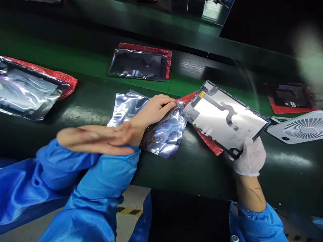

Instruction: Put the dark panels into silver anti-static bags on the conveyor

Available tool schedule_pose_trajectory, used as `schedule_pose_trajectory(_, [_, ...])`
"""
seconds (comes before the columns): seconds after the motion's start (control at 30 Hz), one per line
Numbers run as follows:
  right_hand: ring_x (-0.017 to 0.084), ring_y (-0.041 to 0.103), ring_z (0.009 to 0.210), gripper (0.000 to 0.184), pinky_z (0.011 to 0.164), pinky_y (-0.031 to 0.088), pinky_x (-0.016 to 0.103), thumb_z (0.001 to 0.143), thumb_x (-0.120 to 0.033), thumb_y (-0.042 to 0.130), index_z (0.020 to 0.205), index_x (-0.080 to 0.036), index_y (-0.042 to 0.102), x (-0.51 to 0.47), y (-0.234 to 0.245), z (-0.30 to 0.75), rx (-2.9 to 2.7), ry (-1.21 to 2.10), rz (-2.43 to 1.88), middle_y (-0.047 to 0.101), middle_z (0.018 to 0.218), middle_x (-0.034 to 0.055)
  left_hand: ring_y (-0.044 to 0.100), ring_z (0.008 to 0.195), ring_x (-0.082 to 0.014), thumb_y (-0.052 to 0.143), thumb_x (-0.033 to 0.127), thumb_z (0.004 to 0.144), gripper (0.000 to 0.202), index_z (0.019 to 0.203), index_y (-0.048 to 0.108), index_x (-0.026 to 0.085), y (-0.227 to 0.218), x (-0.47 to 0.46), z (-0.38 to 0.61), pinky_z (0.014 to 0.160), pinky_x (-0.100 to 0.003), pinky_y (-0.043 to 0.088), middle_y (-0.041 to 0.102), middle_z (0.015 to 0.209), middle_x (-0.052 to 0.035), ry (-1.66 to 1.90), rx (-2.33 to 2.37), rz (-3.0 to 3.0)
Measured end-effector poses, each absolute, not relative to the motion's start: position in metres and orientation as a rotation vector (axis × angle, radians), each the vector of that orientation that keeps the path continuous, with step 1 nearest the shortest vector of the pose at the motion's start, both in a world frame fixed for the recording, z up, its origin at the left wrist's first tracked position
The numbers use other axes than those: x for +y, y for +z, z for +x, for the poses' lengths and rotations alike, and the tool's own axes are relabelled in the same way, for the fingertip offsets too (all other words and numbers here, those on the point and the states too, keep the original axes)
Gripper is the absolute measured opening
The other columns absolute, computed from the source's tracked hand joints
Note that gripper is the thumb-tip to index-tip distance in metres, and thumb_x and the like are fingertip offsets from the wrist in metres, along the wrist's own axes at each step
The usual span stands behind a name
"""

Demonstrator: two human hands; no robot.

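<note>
My left hand (153, 111), bare, rests on a stack of silver antistatic bags (166, 134) on the dark ledge, its fingers bent over the top bag's far edge. My right hand (249, 158), in a white glove, grips the near corner of a flat tablet panel (224, 117). The panel is tilted, with its metallic back and a ribbon cable facing up. A red bubble sheet (209, 143) lies under the panel. Another person's bare hand (93, 137), blurred by motion, reaches in from the left, just beside my left wrist.
On the green belt lie a silver bag on a red bubble sheet (140, 64), another one at the far left (27, 90), and a dark part on red (290, 97) at the right. A white fan (300, 127) sits at the right edge.
</note>
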State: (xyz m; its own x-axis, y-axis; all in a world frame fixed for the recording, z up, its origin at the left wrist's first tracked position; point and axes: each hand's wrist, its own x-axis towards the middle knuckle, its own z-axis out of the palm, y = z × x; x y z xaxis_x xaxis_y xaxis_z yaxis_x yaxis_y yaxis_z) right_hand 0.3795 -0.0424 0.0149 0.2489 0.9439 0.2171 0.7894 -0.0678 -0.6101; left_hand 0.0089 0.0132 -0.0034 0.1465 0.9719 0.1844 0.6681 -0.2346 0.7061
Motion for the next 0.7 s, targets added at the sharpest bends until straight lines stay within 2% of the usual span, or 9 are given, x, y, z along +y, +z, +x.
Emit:
schedule_pose_trajectory(0.13, [0.034, 0.071, 0.098, 0.05, 0.084, 0.056, 0.043, 0.098, -0.06, 0.046, 0.112, -0.019, 0.071, -0.059, 0.0, 0.369, -1.641, 0.503, -1.815, 0.076, 0.105, 0.0159, 0.07, 0.115, -0.0258, 0.052, 0.046, 0.109, 0.04, 0.118, 0.082, 0.021, -0.005, 0.013, 0.009, 0.111, -0.041, 0.052, 0.08, 0.12, -0.0073, 0.971, 1.574, 1.905])
schedule_pose_trajectory(0.23, [0.033, 0.073, 0.103, 0.051, 0.089, 0.059, 0.043, 0.099, -0.059, 0.048, 0.121, -0.019, 0.072, -0.07, -0.012, 0.375, -1.641, 0.678, -1.727, 0.078, 0.114, 0.0158, 0.07, 0.115, -0.0253, 0.052, 0.046, 0.108, 0.039, 0.119, 0.081, 0.021, -0.004, 0.014, 0.006, 0.11, -0.04, 0.053, 0.08, 0.12, -0.0076, 1.018, 1.548, 1.871])
schedule_pose_trajectory(0.33, [0.033, 0.074, 0.104, 0.051, 0.09, 0.059, 0.043, 0.101, -0.059, 0.048, 0.125, -0.02, 0.072, -0.077, -0.024, 0.386, -1.663, 0.748, -1.716, 0.079, 0.115, 0.0145, 0.07, 0.115, -0.0246, 0.053, 0.043, 0.108, 0.037, 0.122, 0.081, 0.023, -0.002, 0.014, 0.003, 0.11, -0.039, 0.053, 0.08, 0.121, -0.0067, 1.002, 1.484, 1.878])
schedule_pose_trajectory(0.4, [0.032, 0.074, 0.102, 0.05, 0.088, 0.059, 0.042, 0.101, -0.059, 0.047, 0.121, -0.021, 0.072, -0.077, -0.027, 0.389, -1.692, 0.759, -1.704, 0.079, 0.111, 0.0135, 0.07, 0.115, -0.024, 0.052, 0.042, 0.108, 0.037, 0.122, 0.081, 0.023, 0.0, 0.013, 0.002, 0.11, -0.039, 0.053, 0.079, 0.122, -0.0064, 0.981, 1.453, 1.876])
schedule_pose_trajectory(0.57, [0.031, 0.071, 0.088, 0.046, 0.077, 0.054, 0.04, 0.099, -0.058, 0.046, 0.104, -0.02, 0.07, -0.067, -0.012, 0.382, -1.552, 0.478, -1.83, 0.076, 0.096, 0.0131, 0.071, 0.116, -0.0243, 0.05, 0.044, 0.11, 0.039, 0.122, 0.08, 0.023, 0.0, 0.013, 0.003, 0.111, -0.04, 0.053, 0.079, 0.122, -0.0068, 1.022, 1.457, 1.859])
schedule_pose_trajectory(0.7, [0.032, 0.069, 0.087, 0.04, 0.075, 0.051, 0.041, 0.1, -0.053, 0.043, 0.097, -0.02, 0.066, -0.063, -0.006, 0.366, -1.559, 0.3, -1.837, 0.073, 0.093, 0.0149, 0.07, 0.116, -0.0242, 0.048, 0.046, 0.11, 0.041, 0.12, 0.081, 0.023, -0.002, 0.014, 0.004, 0.112, -0.041, 0.053, 0.08, 0.12, -0.0072, 1.063, 1.464, 1.854])
